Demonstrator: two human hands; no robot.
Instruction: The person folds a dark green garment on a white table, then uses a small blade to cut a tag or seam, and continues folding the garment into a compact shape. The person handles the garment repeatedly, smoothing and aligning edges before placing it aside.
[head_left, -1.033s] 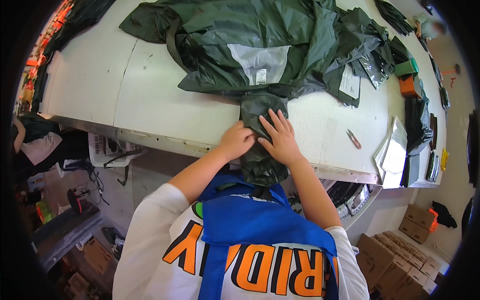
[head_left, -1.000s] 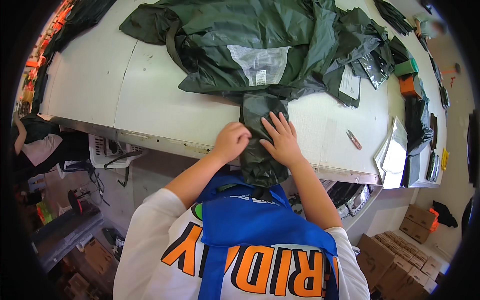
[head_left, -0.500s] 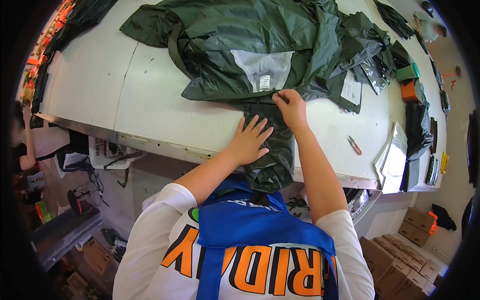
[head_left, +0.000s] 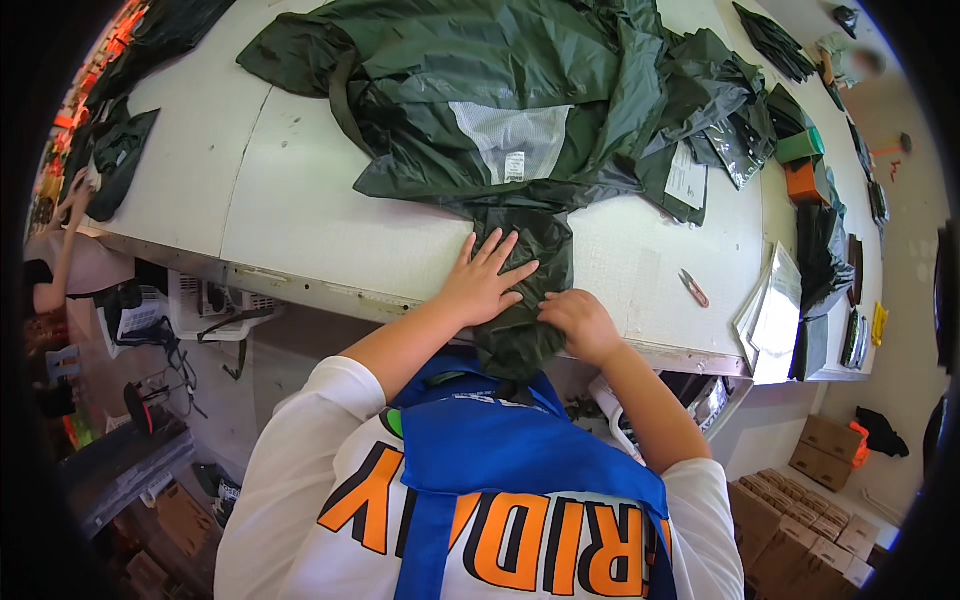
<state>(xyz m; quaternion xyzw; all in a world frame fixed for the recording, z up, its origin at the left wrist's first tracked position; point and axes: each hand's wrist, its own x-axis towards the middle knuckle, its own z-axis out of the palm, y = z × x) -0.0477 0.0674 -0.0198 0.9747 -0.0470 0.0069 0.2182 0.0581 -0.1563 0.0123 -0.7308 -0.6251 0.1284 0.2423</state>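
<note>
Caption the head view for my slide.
At a white table, left hand spread on dark green fabric, right hand at its edge.

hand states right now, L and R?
Left hand: open, fingers spread flat on the green cloth.
Right hand: fingers curled at the cloth's right edge; whether it pinches it can't be told.

Clock from view ctr: green jacket (head_left: 400,140) at 12, white mesh panel (head_left: 505,130) on it; its flap (head_left: 545,245) drops toward 6 over the tbl (head_left: 300,190) edge. L hand (head_left: 485,285) flat on flap, fingers spread; R hand (head_left: 583,322) at flap's 3 o'clock edge, fingers bent, grip unclear. Snips (head_left: 697,291) and, farther out, clear-looking sheets (head_left: 777,315) at 3. Orange box (head_left: 803,186) at 2. Basket (head_left: 195,318) at 9, below tbl top. Cartons (head_left: 765,540) at 4. Blue apron (head_left: 520,450) at 6.
</note>
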